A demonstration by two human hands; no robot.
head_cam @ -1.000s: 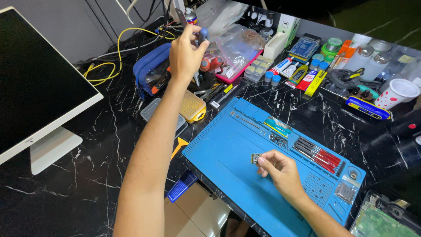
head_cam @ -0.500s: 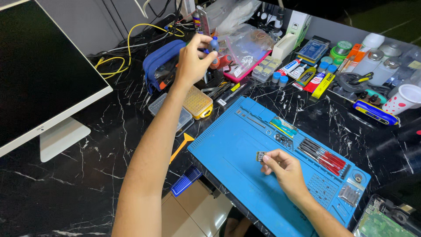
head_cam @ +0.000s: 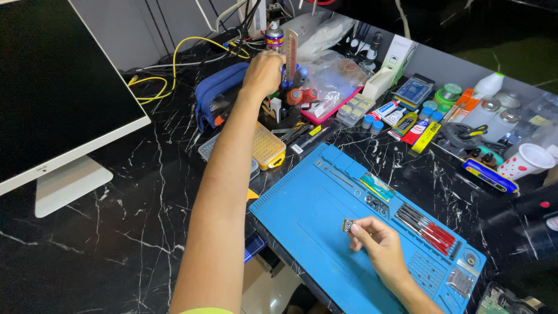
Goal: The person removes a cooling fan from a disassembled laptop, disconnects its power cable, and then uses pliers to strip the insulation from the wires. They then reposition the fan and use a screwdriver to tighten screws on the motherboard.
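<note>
1. A small dark component is pinched between the fingertips of the right hand. It is held just above the blue work mat, right of the centre of the frame.
2. The right hand is curled, with its fingers closed on the component. The wrist is rested on the mat toward the lower right of the frame.
3. The left hand is extended to the upper centre of the frame. Its fingers are closed at the tool holder; what is gripped cannot be told, as the fingers are seen from behind.
4. A spray can and a tall pale ruler-like strip are located just beside the left hand.
5. A row of red-handled screwdrivers is laid in the mat's tray, just right of the right hand.
6. A yellow bit case is placed beside the left forearm, near the mat's upper left corner.
7. A blue pouch and a yellow cable are found in the upper left of the frame, behind the forearm.
8. A white-framed monitor is set on the black marble tabletop at the left edge of the frame.
9. A dotted paper cup is placed at the right edge of the frame, well apart from both hands.
</note>
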